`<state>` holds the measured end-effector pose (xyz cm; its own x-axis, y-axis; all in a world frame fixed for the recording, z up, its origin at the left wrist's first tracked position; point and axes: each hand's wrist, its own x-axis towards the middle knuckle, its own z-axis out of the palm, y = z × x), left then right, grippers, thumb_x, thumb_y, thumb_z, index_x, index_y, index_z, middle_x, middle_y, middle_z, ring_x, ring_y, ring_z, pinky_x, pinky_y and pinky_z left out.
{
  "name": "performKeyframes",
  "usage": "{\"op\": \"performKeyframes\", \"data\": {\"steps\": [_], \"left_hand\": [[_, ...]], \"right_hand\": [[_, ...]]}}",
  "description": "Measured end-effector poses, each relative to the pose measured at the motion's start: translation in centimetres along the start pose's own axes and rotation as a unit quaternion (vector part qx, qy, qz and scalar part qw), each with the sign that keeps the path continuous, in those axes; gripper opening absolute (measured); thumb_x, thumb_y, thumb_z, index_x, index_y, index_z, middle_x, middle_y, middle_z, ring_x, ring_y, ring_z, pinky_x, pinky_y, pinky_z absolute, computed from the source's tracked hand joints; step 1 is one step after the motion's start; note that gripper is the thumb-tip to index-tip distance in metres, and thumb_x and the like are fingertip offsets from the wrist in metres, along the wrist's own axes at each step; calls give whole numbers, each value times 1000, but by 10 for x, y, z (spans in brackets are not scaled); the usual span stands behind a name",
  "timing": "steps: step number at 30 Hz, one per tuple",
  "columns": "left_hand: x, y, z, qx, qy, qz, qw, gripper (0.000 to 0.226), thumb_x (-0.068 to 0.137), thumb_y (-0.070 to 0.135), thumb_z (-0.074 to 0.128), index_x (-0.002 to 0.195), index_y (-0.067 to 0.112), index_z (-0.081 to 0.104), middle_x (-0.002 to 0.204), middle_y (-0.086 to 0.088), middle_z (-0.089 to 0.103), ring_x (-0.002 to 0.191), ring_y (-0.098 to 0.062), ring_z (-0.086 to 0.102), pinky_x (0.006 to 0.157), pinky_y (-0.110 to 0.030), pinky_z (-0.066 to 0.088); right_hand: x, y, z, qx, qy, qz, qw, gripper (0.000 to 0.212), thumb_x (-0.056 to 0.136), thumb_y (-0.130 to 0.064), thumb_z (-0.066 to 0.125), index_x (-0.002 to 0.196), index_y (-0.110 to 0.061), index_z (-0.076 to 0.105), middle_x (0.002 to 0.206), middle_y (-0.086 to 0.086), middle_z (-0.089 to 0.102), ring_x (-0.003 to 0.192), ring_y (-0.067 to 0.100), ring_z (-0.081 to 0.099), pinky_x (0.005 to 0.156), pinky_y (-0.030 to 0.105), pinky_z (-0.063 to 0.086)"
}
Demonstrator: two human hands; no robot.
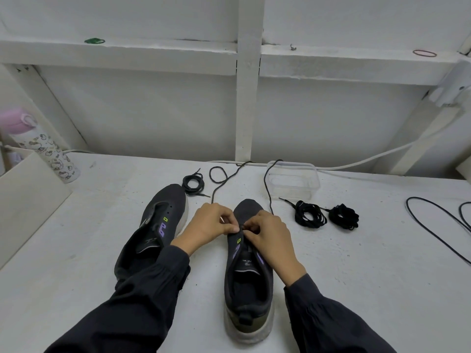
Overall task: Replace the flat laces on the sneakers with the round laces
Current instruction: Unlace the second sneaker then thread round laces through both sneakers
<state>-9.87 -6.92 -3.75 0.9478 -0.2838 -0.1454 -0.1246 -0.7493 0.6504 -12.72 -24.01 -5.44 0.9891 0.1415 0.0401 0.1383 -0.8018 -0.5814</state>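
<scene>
Two dark sneakers stand on the white table, toes pointing away from me. The left sneaker (163, 220) has bare eyelets. Over the right sneaker (248, 281) both hands work at the front eyelets: my left hand (209, 225) and my right hand (271, 238) each pinch the round lace (219, 184) there. Its two loose ends trail away toward the back of the table, one on each side of the toe. A small coiled lace (193, 182) lies beyond the left sneaker. Two black lace bundles (309, 214) (344, 216) lie to the right.
A clear plastic container (293, 179) sits behind the right sneaker. A pink-capped patterned bottle (43, 146) leans at the far left beside a white board (28, 200). A black cable (438, 225) loops at the right edge; a white cable (382, 155) runs along the back wall.
</scene>
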Motion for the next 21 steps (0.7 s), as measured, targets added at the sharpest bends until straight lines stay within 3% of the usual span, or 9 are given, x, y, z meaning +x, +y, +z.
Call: {"op": "performKeyframes", "data": {"steps": [2,6,10,12,15,18,21], "left_hand": [[-2,-3,3,-34,8,-5,999,6,78,23,79,79,23,73,68,15,67,69,-8,63,69,-17,44],[-9,-3,9,-98,5,-14,995,24,78,42,78,97,30,69,83,13,63,65,6,55,69,-11,44],[-14,1,9,-122,-31,17,992,40,63,68,68,99,52,64,100,12,65,91,2,60,89,-26,50],[-13,3,7,-116,-45,20,992,38,58,72,61,95,61,58,105,6,60,101,-6,58,93,-25,47],[-13,0,7,-103,-48,16,993,43,57,72,59,99,62,55,108,3,54,106,-8,53,96,-28,44],[-13,0,11,-102,-32,12,994,46,57,71,58,101,58,57,108,5,54,105,-6,53,95,-29,45],[-13,-1,14,-110,-12,10,994,47,59,64,62,104,50,61,106,5,55,104,-6,53,92,-25,44]], "right_hand": [[2,0,-1,-37,-7,-25,999,12,88,-31,61,96,-24,68,96,-8,58,88,14,58,68,29,41],[7,3,-5,-73,-37,-84,993,16,89,-32,55,99,-19,57,99,-4,54,86,20,56,67,34,41],[12,13,-10,-70,-93,-140,983,15,91,-31,53,91,-19,45,92,-2,48,77,20,48,65,37,40],[15,18,-13,-13,-108,-135,985,15,91,-29,55,87,-19,45,84,-5,50,71,12,46,63,30,39],[15,25,-19,141,-122,-80,979,8,92,-16,57,87,-18,51,67,-10,51,56,5,44,53,18,33],[15,35,-20,308,-110,-5,945,8,97,-14,54,89,-16,51,59,2,51,49,18,46,44,28,35],[13,37,-18,443,-72,41,892,8,98,-8,52,93,-1,51,56,5,51,43,19,43,43,26,37]]}}
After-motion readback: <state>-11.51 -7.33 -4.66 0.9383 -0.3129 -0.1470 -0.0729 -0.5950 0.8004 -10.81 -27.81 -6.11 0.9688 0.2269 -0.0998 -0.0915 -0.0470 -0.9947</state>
